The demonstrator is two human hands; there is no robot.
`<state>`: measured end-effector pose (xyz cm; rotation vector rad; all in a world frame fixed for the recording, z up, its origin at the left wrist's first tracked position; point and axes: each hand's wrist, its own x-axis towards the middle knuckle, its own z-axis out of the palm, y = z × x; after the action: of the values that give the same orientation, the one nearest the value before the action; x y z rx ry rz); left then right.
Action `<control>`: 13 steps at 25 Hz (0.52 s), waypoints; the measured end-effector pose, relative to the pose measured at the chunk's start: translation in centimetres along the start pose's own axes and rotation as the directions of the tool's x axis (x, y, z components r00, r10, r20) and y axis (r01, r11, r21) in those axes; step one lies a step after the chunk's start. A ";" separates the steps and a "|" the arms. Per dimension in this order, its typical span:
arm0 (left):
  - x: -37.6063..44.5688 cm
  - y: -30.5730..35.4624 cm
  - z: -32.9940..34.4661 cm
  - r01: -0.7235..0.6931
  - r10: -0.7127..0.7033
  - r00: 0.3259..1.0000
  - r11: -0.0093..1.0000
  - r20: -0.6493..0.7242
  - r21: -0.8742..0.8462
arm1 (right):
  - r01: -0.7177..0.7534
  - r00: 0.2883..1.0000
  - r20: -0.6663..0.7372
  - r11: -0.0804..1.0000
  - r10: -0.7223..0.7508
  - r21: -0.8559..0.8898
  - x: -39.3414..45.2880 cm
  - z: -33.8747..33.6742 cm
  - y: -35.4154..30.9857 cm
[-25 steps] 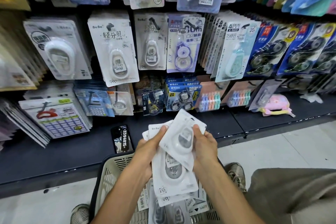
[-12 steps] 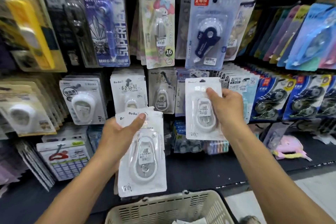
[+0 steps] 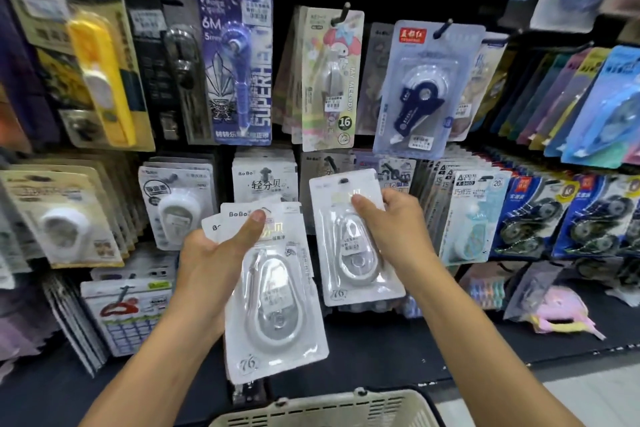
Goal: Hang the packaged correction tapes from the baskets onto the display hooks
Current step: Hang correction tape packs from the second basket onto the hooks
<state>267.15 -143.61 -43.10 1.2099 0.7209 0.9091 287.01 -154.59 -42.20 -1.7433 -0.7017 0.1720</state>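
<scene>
Both forearms reach up from the bottom edge toward the display wall. The left hand [image 3: 207, 267] sits at about 8 o'clock from the middle of the view, palm turned inward, thumb laid flat across the top of a fanned stack of packs [image 3: 273, 291]. That grip is closed on the stack: thumb on the front, fingers hidden behind. The front pack is a white card with a clear blister over a pale, egg-shaped correction tape, "BoBo" printed at the top and a "76" mark at the lower corner; it hangs tilted, bottom swinging toward 5 o'clock.

The right hand [image 3: 391, 229] is up at 3 o'clock of centre, just beside the stack. It pinches a single pack [image 3: 349, 253], thumb pressed on the front near the top, fingers curled behind the right edge. Same white card, same clear blister, hang hole dark at its top edge, held nearly upright in front of the middle row of hanging goods.

At 12 o'clock from that pack a display hook [image 3: 341, 15] juts out above a pink cartoon card. At 6 o'clock, the rim of a cream basket [image 3: 346, 406] shows.
</scene>
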 end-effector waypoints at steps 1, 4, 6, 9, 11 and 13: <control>0.1 0.0 -0.3 0.009 -0.009 1.000 1.000 -0.009 -0.008 | -0.016 1.000 0.000 1.000 0.016 -0.004 0.0 -0.1 0.1; -0.1 0.1 -0.3 0.030 -0.030 1.000 0.998 0.002 -0.048 | -0.059 0.997 -0.063 0.975 0.046 -0.216 0.4 0.4 0.1; -0.2 -0.2 -0.1 0.055 -0.056 0.998 0.996 -0.010 -0.069 | 0.023 0.977 -0.166 0.847 -0.130 -0.531 -0.5 1.2 -0.4; 0.2 -0.2 0.0 0.096 -0.108 0.991 0.984 -0.075 -0.149 | 0.224 0.955 0.233 0.961 -0.183 -0.162 -4.3 2.4 0.2; 0.4 -0.1 0.2 0.130 -0.151 0.985 0.968 -0.083 -0.213 | -0.043 0.794 0.606 0.993 -0.035 0.114 -7.4 3.0 0.7; 0.3 -0.1 0.5 0.157 -0.170 0.984 0.963 -0.043 -0.219 | -0.229 0.755 0.656 0.944 0.019 0.237 -8.5 3.4 1.7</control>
<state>267.79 -143.60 -43.07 0.9201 0.7401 0.8653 279.17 -156.52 -46.82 -1.4123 -0.9911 0.9726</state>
